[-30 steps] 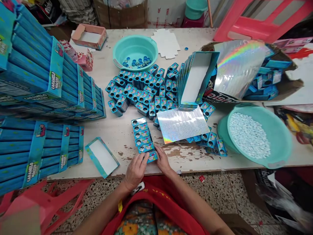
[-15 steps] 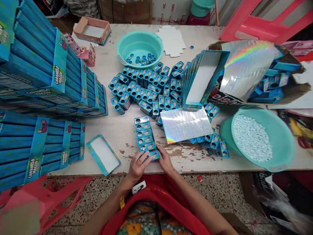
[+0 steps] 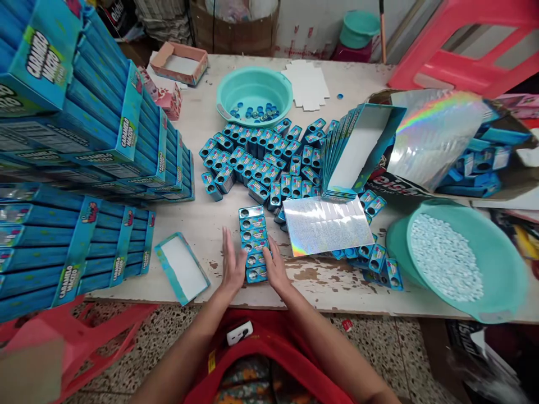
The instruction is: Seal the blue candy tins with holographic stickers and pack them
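Note:
Several small blue tins form a straight column [image 3: 254, 244] on the table before me. My left hand [image 3: 233, 261] is at the column's lower left, its fingers apart and pointing forward, holding nothing. Against the right side of the column lies my right hand [image 3: 275, 264], fingers spread and touching the lower tins. A shallow blue tray [image 3: 183, 268] with a white inside lies to the left. Beyond the column, many blue tins [image 3: 251, 168] stand in a loose cluster. A shiny silver card [image 3: 327, 224] rests over some of them at the right.
Stacked blue display boxes [image 3: 126, 129] rise at the left. A green basin [image 3: 255, 92] holds small round blue pieces; another basin [image 3: 501, 264] holds white candies. Nested blue trays [image 3: 357, 151] stand beside an open carton [image 3: 516, 188] at the right.
My left hand has come off the nearest tin and opened at the column's left. My right hand has shifted up along the right side. The column is now straighter.

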